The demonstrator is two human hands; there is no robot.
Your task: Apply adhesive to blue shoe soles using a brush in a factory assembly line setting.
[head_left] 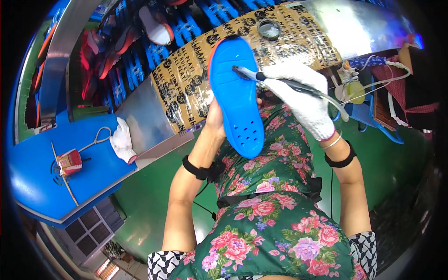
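Observation:
A blue shoe insole (235, 100) is held tilted up in front of me, its holed heel end towards me and a dark patch at its toe end. My bare left hand (215, 116) is closed around it from behind; most of the fingers are hidden. In a white knitted glove, my right hand (298, 93) grips a slim brush-like tool (282, 82) with a dark body and pale rear end. The tool's grey tip lies at the upper middle of the insole and appears to touch it.
Taped cardboard (186, 84) covers the metal bench (140, 102), with a small round dish (269, 30) on it. Behind runs a blue rack (186, 29) carrying several shoes. On the left, a blue table (32, 163) bears a white glove (122, 141) and a red container (70, 162). Cords hang at right.

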